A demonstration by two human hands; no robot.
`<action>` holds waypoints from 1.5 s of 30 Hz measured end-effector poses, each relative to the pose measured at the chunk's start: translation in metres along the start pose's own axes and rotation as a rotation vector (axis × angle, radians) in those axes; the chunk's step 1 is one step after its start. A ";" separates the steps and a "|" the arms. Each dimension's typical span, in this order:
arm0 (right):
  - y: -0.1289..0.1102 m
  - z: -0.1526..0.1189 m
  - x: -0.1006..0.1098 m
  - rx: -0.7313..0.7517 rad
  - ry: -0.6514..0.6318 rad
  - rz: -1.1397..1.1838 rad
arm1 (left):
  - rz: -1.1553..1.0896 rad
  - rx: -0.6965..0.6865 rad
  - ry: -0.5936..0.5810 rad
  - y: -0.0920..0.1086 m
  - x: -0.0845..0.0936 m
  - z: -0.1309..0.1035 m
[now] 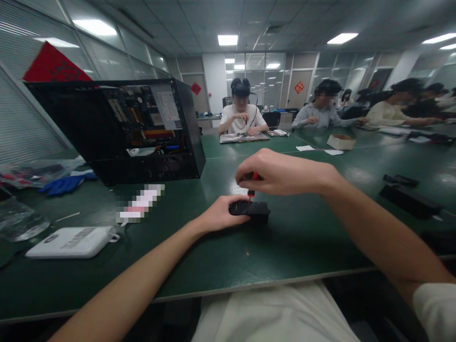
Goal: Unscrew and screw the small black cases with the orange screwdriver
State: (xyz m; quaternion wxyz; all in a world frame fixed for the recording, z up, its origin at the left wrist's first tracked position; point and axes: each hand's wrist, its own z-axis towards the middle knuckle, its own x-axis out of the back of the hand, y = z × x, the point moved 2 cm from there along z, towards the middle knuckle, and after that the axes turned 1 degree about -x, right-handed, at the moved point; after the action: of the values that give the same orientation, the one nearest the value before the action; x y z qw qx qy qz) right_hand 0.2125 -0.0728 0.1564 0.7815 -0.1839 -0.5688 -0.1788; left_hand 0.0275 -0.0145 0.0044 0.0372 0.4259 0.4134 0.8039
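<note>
On the green tabletop lies a small black box-shaped device (259,212), with its left end gripped between the thumb and fingers of my left hand (221,212). My right hand (266,172) is closed around a red and black screwdriver (251,193), held upright over the device. The screwdriver's thin shaft points down at the top of the black device, near its middle; whether the tip sits in a screw is too small to tell.
An open black computer case (142,133) stands at the left, with blue gloves (64,185) and a white power bank (71,242) near it. Black parts (409,199) lie at the right. A small carton (341,141) stands farther back. Other people sit across the table.
</note>
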 end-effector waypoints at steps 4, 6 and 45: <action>-0.002 0.000 -0.001 0.087 0.006 0.022 | 0.010 0.024 -0.005 -0.002 0.000 0.000; -0.002 0.001 -0.002 0.093 0.009 0.024 | 0.029 0.031 0.004 -0.002 0.000 0.000; 0.036 -0.012 0.015 -0.128 0.001 -0.069 | 0.076 -0.030 0.015 0.013 -0.011 0.007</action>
State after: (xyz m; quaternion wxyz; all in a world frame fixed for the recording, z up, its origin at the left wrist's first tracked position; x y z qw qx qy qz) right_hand 0.2440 -0.0481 0.1646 0.7617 -0.2136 -0.5619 -0.2420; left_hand 0.0433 -0.0228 0.0085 0.0098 0.4349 0.3851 0.8139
